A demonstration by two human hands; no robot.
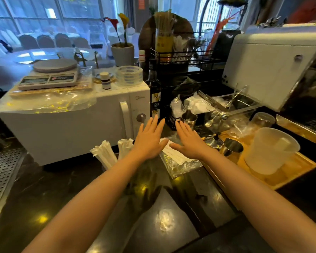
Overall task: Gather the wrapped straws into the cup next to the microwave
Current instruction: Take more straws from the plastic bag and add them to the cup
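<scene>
Both our hands, left (150, 141) and right (188, 141), hover flat and empty over the wrapped straws (175, 154): light, thin, slippery; we'd pinch the bundle mid-length.

Two bare forearms enter from the near edge, one on the left and one on the right, each ending in a bare hand. The left hand (149, 141) and the right hand (190, 142) wear no gloves, rings or bands. Both wrists are bare too, with no watch or bracelet. No sleeve shows on either arm as far back as the near edge. The nails at the far fingertips look short and unpainted, though they are small in view. The arms carry no visible markings.
</scene>
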